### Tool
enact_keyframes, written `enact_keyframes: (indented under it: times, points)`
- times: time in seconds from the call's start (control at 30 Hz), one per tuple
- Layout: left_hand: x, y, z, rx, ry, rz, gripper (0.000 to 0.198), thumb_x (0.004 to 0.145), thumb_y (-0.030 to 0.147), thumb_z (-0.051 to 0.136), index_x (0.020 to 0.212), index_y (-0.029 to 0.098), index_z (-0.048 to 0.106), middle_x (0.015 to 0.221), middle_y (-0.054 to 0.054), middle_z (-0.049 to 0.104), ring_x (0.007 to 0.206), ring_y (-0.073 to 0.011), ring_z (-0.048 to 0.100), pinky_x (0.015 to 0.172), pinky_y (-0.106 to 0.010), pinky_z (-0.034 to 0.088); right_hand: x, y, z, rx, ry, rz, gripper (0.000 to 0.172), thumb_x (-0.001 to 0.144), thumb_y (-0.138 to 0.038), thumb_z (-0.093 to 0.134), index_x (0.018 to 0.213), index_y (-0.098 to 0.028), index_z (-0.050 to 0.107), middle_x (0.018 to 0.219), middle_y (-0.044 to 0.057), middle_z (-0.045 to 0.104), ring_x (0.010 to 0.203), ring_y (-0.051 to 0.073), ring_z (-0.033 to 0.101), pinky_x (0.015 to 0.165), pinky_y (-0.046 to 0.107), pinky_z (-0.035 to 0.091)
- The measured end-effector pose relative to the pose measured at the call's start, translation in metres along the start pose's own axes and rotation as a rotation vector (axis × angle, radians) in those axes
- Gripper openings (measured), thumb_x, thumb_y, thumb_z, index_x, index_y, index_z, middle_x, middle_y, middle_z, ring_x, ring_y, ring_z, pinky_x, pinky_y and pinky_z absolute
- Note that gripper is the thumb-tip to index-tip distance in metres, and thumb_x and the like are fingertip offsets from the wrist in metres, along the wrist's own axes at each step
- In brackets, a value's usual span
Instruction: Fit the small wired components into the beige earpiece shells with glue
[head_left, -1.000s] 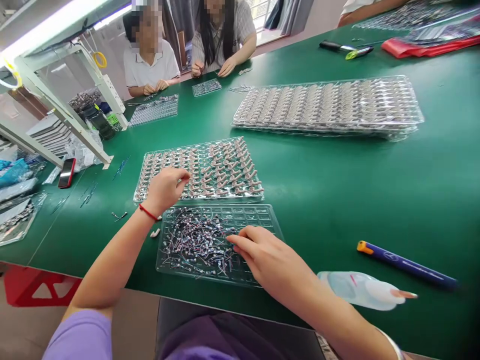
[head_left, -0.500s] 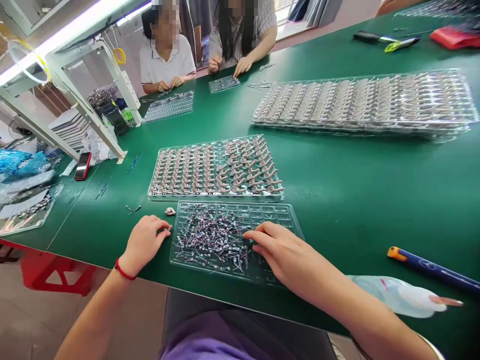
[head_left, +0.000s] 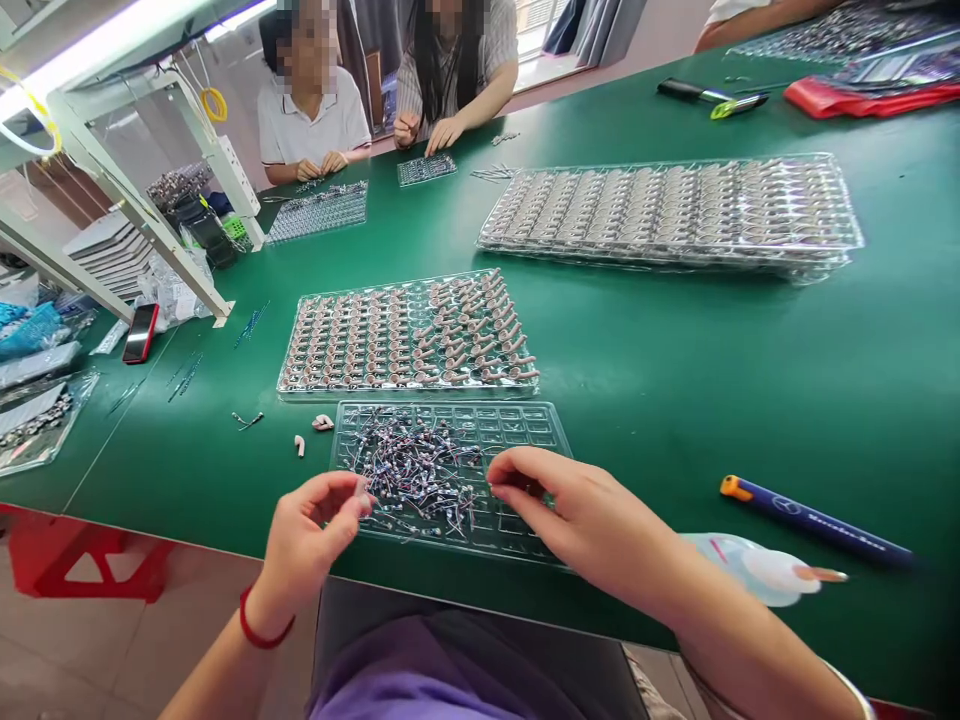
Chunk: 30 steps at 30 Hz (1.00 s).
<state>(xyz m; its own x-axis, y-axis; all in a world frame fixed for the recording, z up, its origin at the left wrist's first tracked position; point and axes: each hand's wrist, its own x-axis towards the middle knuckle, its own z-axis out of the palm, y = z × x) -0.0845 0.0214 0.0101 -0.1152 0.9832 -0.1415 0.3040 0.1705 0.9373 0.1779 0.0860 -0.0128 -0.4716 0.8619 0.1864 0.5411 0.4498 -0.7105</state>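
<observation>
My left hand point(head_left: 319, 525) pinches a small pale piece point(head_left: 363, 489) between thumb and fingertips, over the left front edge of a clear compartment tray point(head_left: 525, 425). In that tray lies a tangled heap of small wired components point(head_left: 416, 470). My right hand point(head_left: 551, 495) hovers above the tray's right part, thumb and forefinger closed together; whatever they hold is too small to make out. Left of the tray, two pinkish bits rest on the table: a short curved piece point(head_left: 300, 446) and a folded-looking piece point(head_left: 322, 423).
Behind stands a tray of pinkish curved parts point(head_left: 409, 335). Farther back is a long stack of filled trays point(head_left: 667, 215). A bottle with a tapered tip point(head_left: 765, 570) and a dark blue cutter-like tool point(head_left: 817, 520) lie at right. Two people work across the green table point(head_left: 675, 380).
My left hand has moved right from beside the pinkish pieces to the tray's front edge, uncovering the short curved piece. My right hand stays over the tray. The view has shifted slightly.
</observation>
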Motion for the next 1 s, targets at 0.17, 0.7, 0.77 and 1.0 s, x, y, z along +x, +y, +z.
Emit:
enact_keyframes:
  times: [0.17, 0.7, 0.77, 1.0]
  points:
    - [-0.02, 0.0, 0.038, -0.396, -0.186, -0.185, 0.024, 0.079, 0.038, 0.07, 0.088, 0.016, 0.074, 0.08, -0.007, 0.074, 0.071, -0.015, 0.067, 0.061, -0.021, 0.052, -0.017, -0.019, -0.005, 0.282, 0.051, 0.044, 0.02, 0.092, -0.03, 0.049, 0.09, -0.022, 0.066, 0.083, 0.005, 0.068, 0.075, 0.015, 0.065, 0.066, 0.023, 0.054]
    - [-0.035, -0.005, 0.078, -0.625, -0.253, -0.236, 0.022, 0.073, 0.037, 0.078, 0.085, 0.018, 0.078, 0.064, -0.002, 0.066, 0.057, -0.0095, 0.059, 0.057, -0.02, 0.048, -0.049, -0.051, 0.012, 0.918, 0.108, 0.496, 0.033, 0.071, -0.053, 0.074, 0.073, -0.02, 0.07, 0.069, 0.001, 0.066, 0.062, 0.012, 0.061, 0.059, 0.019, 0.052]
    - [-0.035, -0.003, 0.078, -0.572, -0.216, -0.169, 0.018, 0.071, 0.033, 0.08, 0.082, 0.019, 0.078, 0.064, -0.002, 0.064, 0.057, -0.009, 0.056, 0.057, -0.02, 0.047, -0.05, -0.048, 0.016, 0.904, 0.062, 0.45, 0.031, 0.074, -0.05, 0.072, 0.073, -0.019, 0.071, 0.067, 0.002, 0.067, 0.06, 0.012, 0.06, 0.057, 0.019, 0.051]
    - [-0.04, 0.005, 0.074, -0.101, -0.015, 0.241, 0.009, 0.076, 0.021, 0.074, 0.082, 0.025, 0.079, 0.071, -0.005, 0.067, 0.065, -0.015, 0.061, 0.061, -0.025, 0.049, -0.058, -0.04, 0.028, 0.778, 0.034, 0.363, 0.026, 0.081, -0.042, 0.063, 0.075, -0.018, 0.069, 0.063, 0.001, 0.065, 0.055, 0.012, 0.059, 0.052, 0.019, 0.051]
